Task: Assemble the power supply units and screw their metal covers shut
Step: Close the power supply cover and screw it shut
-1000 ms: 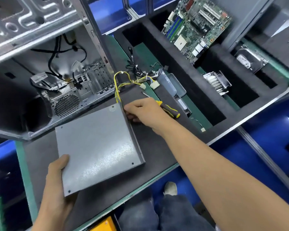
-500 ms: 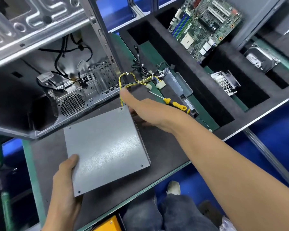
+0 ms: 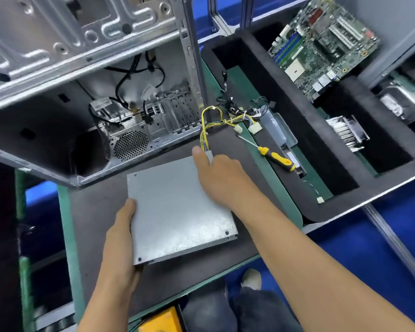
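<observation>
Sliding further onto the power supply unit on the worktop, right hand presses flat-fingered while left hand clamps its edge — seat that cover square before reaching for the screwdriver.

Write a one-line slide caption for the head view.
Both hands, left hand and right hand, steady the power supply unit beside its yellow wires.

Bright, even overhead light, shadows soft and short. Mottled glare on the flat grey galvanised metal cover. Slight motion blur overall; strong wide-angle bending at edges, open silver steel computer case visibly splayed, far left dark
</observation>
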A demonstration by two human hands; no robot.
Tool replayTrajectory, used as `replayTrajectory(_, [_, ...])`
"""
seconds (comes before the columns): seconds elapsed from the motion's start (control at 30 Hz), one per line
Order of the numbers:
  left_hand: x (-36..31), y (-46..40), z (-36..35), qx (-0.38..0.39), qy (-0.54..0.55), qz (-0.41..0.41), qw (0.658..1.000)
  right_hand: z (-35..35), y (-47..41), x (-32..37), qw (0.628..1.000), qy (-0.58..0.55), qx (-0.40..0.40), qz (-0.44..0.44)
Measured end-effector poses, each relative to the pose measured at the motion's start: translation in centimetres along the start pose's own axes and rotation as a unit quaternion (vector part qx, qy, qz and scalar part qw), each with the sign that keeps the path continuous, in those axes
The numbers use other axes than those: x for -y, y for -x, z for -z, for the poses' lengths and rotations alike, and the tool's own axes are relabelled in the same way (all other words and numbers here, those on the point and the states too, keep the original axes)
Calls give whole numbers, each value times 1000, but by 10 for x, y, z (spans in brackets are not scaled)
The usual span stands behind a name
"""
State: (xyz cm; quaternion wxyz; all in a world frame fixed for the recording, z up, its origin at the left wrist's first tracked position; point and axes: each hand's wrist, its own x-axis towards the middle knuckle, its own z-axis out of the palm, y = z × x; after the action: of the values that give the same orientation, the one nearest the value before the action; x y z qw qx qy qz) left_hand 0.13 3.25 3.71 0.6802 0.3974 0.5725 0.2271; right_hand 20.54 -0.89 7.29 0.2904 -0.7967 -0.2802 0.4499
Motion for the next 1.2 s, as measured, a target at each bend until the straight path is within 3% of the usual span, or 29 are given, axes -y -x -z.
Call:
replayTrajectory(0.1, [2,-3,3,1,-32,-6,999,-5,-2,-2,1000,-1,-25,-16])
replayTrajectory(0.3, [-1,0,0,16,-69,-12,997,-8,0,-4,988,113,-101,-14])
replayTrajectory(0.57, [-6,3,-6,6,-10,-13,1000,-9,-2,-3,983,140,-121,-19])
replayTrajectory(0.9, [5,21,-19,-25,-29,-51,998,2,-6,-9,983,148,-112,-12])
replayTrajectory(1.2, [27,23,-20,42,48,-30,998,10,2,-17,975,161,-138,-62])
